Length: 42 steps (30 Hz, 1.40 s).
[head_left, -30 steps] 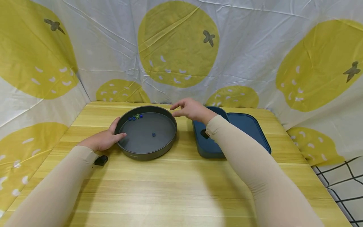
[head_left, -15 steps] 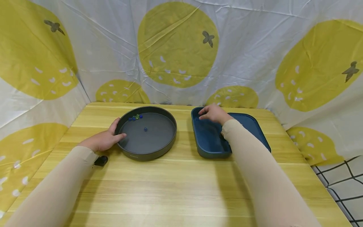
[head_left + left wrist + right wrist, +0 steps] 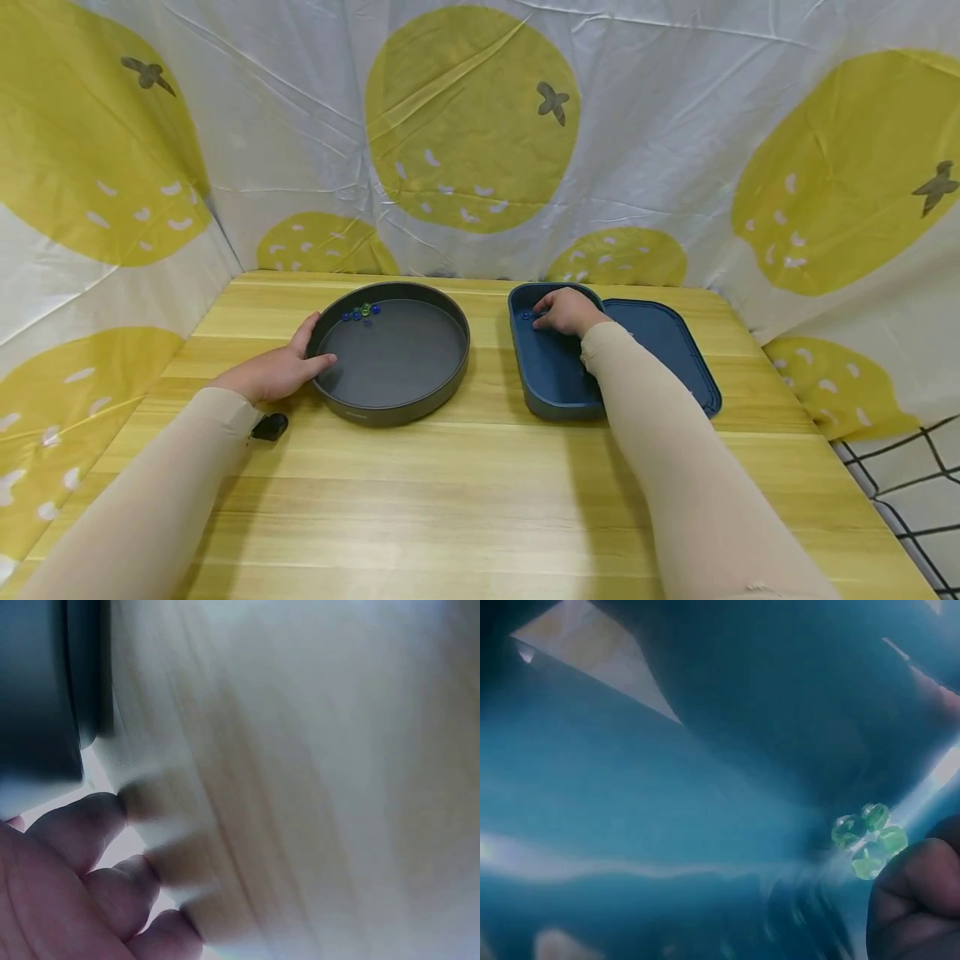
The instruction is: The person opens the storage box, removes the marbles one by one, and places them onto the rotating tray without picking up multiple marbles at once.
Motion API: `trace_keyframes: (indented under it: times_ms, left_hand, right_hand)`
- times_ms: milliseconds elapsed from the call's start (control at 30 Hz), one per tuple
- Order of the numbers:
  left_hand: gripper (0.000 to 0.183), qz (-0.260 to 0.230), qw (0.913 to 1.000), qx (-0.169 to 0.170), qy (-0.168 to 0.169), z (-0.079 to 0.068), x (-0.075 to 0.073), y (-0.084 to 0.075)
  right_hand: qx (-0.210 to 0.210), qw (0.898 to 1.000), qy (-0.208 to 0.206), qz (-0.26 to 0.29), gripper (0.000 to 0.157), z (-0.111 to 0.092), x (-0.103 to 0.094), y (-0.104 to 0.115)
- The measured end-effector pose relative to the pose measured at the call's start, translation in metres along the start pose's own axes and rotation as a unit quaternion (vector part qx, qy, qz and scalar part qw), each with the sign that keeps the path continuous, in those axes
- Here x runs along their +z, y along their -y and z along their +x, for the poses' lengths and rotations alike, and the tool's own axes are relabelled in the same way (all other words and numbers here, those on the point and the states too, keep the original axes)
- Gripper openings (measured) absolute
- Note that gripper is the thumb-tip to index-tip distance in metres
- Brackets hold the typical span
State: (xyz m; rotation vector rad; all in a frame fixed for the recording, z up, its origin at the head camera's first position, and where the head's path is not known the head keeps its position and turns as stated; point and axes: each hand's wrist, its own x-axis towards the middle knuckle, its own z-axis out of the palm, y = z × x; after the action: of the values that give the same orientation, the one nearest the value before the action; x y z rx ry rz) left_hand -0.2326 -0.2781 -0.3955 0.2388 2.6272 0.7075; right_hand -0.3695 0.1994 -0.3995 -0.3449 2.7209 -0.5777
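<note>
My left hand [image 3: 279, 372] holds the left side of a round dark grey pan [image 3: 390, 408], thumb over the rim and fingers outside. In the left wrist view, the fingertips [image 3: 161, 889] meet the wooden surface beside it. Small blue and green glass marbles [image 3: 365, 310] cluster by the pan's back-left wall. My right hand [image 3: 568, 312] reaches into a blue rectangular container [image 3: 555, 412], its bent fingers at the far-left corner. Several marbles [image 3: 870, 838] lie there, close against the fingers in the right wrist view. Whether a marble is pinched is hidden.
A flat blue lid [image 3: 660, 333] lies right of the container, partly behind the right forearm. Everything stands on a wooden table [image 3: 420, 508]. A lemon-print cloth [image 3: 472, 117] hangs behind and at the sides. A black wire grid [image 3: 911, 492] is at the right edge.
My right hand has moved right from beside the pan into the container, then down to its marbles. The loose marble in the pan has rolled back-left to the others. My left hand stays put.
</note>
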Motion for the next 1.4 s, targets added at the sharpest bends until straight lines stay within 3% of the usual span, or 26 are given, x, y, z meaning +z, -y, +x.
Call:
trace_keyframes:
  times_ms: [667,1000,1400]
  left_hand:
    - [0.099,0.000,1.0000,-0.005,0.003,0.000,0.000,0.001]
    - [0.099,0.005,0.9999,-0.008,0.006,0.000,-0.001,0.000]
    - [0.098,0.001,0.9999,-0.008,0.006,0.000,-0.001,-0.001]
  right_hand:
    - [-0.032,0.999,0.031,-0.022,0.037,0.001,0.009,0.013]
    - [-0.074,0.995,0.038,-0.051,0.033,0.006,0.014,0.018]
    - [-0.079,0.994,0.049,-0.053,0.030,0.004,0.012,0.016]
